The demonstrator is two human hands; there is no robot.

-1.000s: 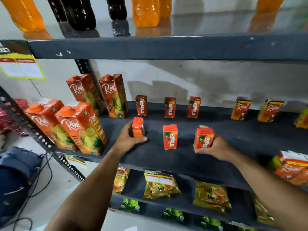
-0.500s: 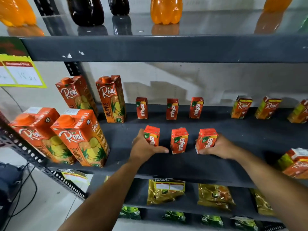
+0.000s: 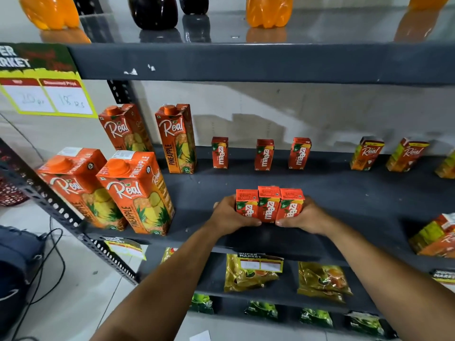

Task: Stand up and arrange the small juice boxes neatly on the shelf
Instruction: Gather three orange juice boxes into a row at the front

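Note:
Three small red Maaza juice boxes stand upright, side by side and touching, near the front of the dark shelf (image 3: 344, 193): left box (image 3: 247, 204), middle box (image 3: 268, 204), right box (image 3: 290, 205). My left hand (image 3: 229, 215) presses against the left box and my right hand (image 3: 305, 215) against the right box, squeezing the row together. Three more Maaza boxes stand spaced apart at the back: (image 3: 219, 152), (image 3: 264, 155), (image 3: 299, 153).
Tall Real pineapple cartons (image 3: 138, 193) stand at the shelf's left. Small Real boxes (image 3: 366, 153) sit at the back right, more (image 3: 438, 237) at the right front edge. Bottles (image 3: 268, 11) line the upper shelf; gold packets (image 3: 251, 271) lie below.
Both hands slid the outer boxes inward; the three front boxes, spaced apart before, now stand pressed together in one row. The view also moved closer to the shelf.

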